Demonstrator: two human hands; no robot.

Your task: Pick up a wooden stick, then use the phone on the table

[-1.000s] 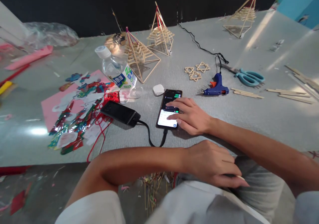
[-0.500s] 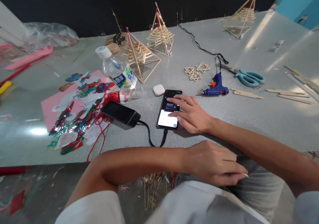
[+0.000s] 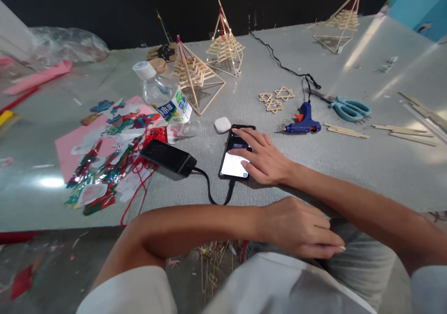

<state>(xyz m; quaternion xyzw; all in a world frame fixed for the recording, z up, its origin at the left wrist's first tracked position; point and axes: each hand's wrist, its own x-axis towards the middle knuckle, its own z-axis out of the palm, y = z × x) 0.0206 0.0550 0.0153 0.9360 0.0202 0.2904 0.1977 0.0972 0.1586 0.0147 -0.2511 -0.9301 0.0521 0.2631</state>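
A smartphone (image 3: 234,162) with a lit screen lies flat on the grey table, a black cable plugged into its near end. Over its screen my right hand (image 3: 267,160) is spread, fingers apart, fingertips at the glass; it does not grasp the phone. My left forearm crosses in front of me along the table's near edge. At its end my left hand (image 3: 300,228) is closed, back upward, fingers together; their inner side is hidden, so I cannot make out anything held. The cable leads to a black power bank (image 3: 168,157). A white earbud case (image 3: 222,125) sits beside the phone.
Stick pyramids (image 3: 199,78) and a plastic bottle (image 3: 162,95) stand behind. Rightward lie a blue glue gun (image 3: 303,120), scissors (image 3: 351,108), small stick stars (image 3: 284,93) and loose sticks (image 3: 405,132). Pink paper (image 3: 68,153) with colourful foil scraps lies left, near red yarn (image 3: 153,137).
My right hand's fingers have shifted slightly left across the phone's screen, the thumb lower over the bright part. My left hand has hardly moved. The view has tilted a little.
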